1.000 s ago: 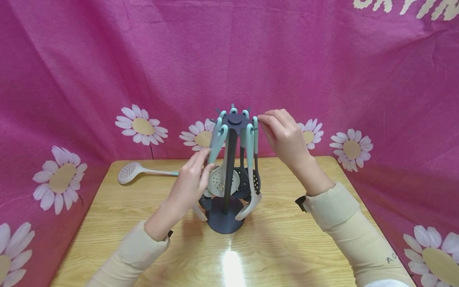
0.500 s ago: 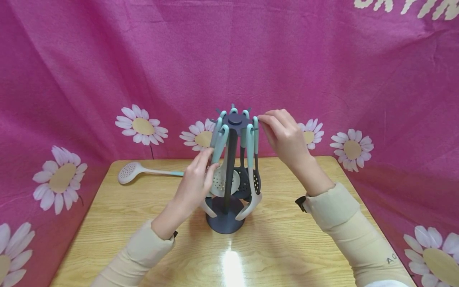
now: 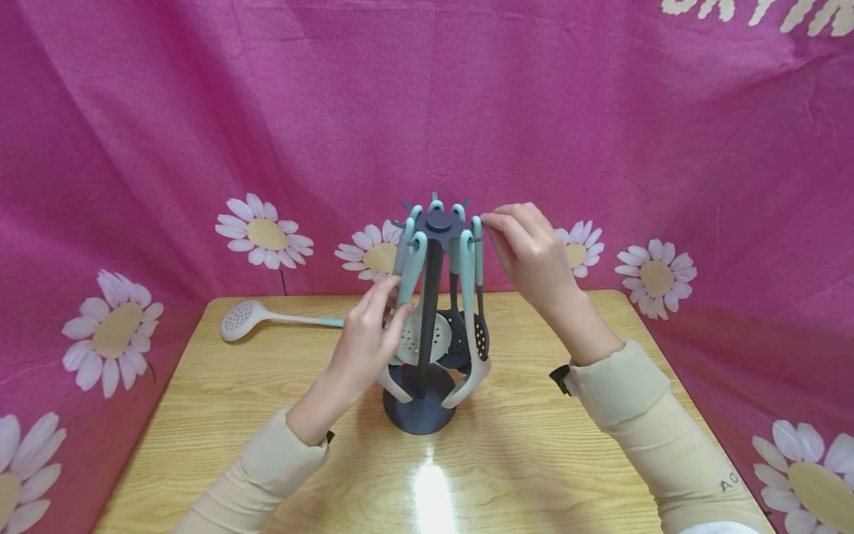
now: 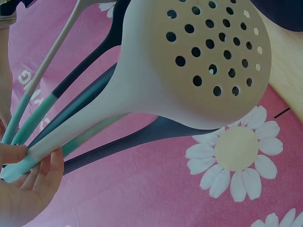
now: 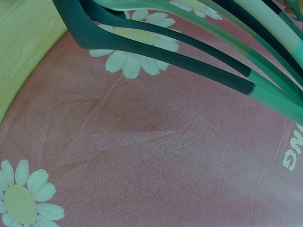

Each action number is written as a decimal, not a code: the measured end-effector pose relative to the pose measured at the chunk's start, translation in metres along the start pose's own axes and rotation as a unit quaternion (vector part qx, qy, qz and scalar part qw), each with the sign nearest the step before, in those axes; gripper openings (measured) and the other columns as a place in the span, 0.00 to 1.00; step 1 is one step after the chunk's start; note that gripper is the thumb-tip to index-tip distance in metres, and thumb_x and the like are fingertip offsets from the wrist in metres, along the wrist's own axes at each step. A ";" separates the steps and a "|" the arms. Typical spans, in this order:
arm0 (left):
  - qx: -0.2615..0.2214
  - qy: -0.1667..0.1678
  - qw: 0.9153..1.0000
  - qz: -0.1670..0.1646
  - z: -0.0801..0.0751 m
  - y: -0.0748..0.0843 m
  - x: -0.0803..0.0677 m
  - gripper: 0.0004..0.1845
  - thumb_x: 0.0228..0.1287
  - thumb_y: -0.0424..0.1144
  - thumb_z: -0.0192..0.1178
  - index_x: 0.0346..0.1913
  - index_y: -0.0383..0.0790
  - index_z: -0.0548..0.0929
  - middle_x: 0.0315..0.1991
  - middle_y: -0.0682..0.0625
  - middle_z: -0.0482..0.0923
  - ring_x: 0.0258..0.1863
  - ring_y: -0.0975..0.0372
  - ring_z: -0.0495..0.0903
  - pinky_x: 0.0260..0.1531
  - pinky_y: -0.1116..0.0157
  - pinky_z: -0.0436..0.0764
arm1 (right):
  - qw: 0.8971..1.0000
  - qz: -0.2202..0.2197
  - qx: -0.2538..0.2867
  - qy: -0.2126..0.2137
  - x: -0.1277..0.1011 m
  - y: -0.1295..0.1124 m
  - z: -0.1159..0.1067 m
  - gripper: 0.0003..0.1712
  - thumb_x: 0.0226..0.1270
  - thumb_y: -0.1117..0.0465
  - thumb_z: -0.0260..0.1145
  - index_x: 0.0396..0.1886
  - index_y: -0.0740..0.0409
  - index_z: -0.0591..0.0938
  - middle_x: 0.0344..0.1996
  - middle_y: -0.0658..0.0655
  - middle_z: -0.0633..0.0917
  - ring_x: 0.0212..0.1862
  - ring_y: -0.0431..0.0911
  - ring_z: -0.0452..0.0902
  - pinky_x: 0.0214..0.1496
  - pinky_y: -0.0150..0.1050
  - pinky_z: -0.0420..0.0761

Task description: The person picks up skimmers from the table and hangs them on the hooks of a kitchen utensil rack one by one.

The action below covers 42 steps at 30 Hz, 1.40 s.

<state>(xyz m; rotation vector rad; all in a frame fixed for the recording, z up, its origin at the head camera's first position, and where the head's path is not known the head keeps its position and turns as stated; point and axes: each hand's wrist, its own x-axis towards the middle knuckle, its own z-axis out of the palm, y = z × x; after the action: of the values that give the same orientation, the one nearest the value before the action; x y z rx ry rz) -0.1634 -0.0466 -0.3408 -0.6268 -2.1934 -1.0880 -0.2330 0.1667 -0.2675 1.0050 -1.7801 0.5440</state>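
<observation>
From the head view I see my left hand (image 3: 365, 343) pinching the teal handle of a perforated skimmer (image 3: 422, 337) that hangs on the dark utensil carousel (image 3: 427, 311), thumb and fingers closed round the handle below its hooked end. The left wrist view shows the same skimmer (image 4: 199, 61) up close, its pale holed bowl filling the frame, with my fingers (image 4: 28, 182) wrapped on the teal end of the handle. My right hand (image 3: 527, 248) is up at the top of the carousel, its grip pinched on the rim of the hub beside the hook of a hanging teal handle; exactly which part it nips I cannot tell. The carousel stands upright on its round base near the middle of the wooden counter (image 3: 547, 460), with several dark and pale utensils hanging round its post. A second pale skimmer (image 3: 250, 319) lies flat at the far left of the counter, well apart from both hands. A pink daisy-print cloth (image 3: 200, 111) hangs behind.
</observation>
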 end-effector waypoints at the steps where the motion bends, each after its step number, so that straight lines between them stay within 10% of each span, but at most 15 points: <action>1: -0.001 0.001 1.000 0.000 0.000 0.000 0.000 0.21 0.54 0.27 0.62 0.52 0.31 0.70 0.36 0.42 0.76 0.31 0.57 0.78 0.34 0.61 0.82 | 1.000 0.000 0.000 0.000 0.000 0.000 0.000 0.05 0.61 0.71 0.60 0.34 0.69 0.80 0.27 0.62 0.80 0.31 0.53 0.73 0.34 0.42 0.77; 17: -0.008 0.002 1.000 0.005 -0.001 -0.002 0.000 0.20 0.55 0.28 0.62 0.51 0.31 0.71 0.38 0.43 0.76 0.33 0.59 0.78 0.33 0.65 0.81 | 1.000 0.002 0.003 -0.002 0.000 0.000 -0.001 0.05 0.61 0.71 0.60 0.34 0.69 0.80 0.27 0.62 0.80 0.31 0.53 0.73 0.34 0.42 0.76; 23: -0.006 0.033 0.997 0.073 -0.005 -0.014 0.002 0.20 0.52 0.29 0.64 0.49 0.31 0.73 0.38 0.43 0.76 0.34 0.58 0.78 0.34 0.63 0.81 | 1.000 0.001 0.003 0.000 -0.001 0.000 -0.001 0.05 0.60 0.72 0.60 0.34 0.69 0.80 0.27 0.62 0.80 0.31 0.53 0.73 0.33 0.42 0.76; 33: 0.024 0.137 0.978 0.155 -0.015 -0.066 0.016 0.12 0.50 0.23 0.59 0.40 0.27 0.77 0.36 0.39 0.77 0.38 0.51 0.76 0.48 0.68 0.74 | 1.000 0.000 0.004 0.005 0.000 -0.001 0.000 0.06 0.54 0.75 0.63 0.34 0.69 0.80 0.27 0.62 0.79 0.31 0.53 0.73 0.34 0.42 0.76; 42: 0.148 0.040 0.982 0.112 -0.005 -0.128 0.006 0.12 0.52 0.25 0.59 0.42 0.29 0.79 0.39 0.39 0.78 0.40 0.48 0.74 0.43 0.52 0.72 | 1.000 0.002 0.004 0.002 -0.001 -0.001 0.000 0.05 0.59 0.72 0.61 0.34 0.69 0.81 0.28 0.62 0.80 0.31 0.53 0.73 0.34 0.42 0.77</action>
<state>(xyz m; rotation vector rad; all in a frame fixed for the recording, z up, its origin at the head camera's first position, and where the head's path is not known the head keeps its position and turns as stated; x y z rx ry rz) -0.2481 -0.1208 -0.4031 -0.6631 -2.0994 -0.6455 -0.2322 0.1670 -0.2680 1.0050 -1.7770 0.5548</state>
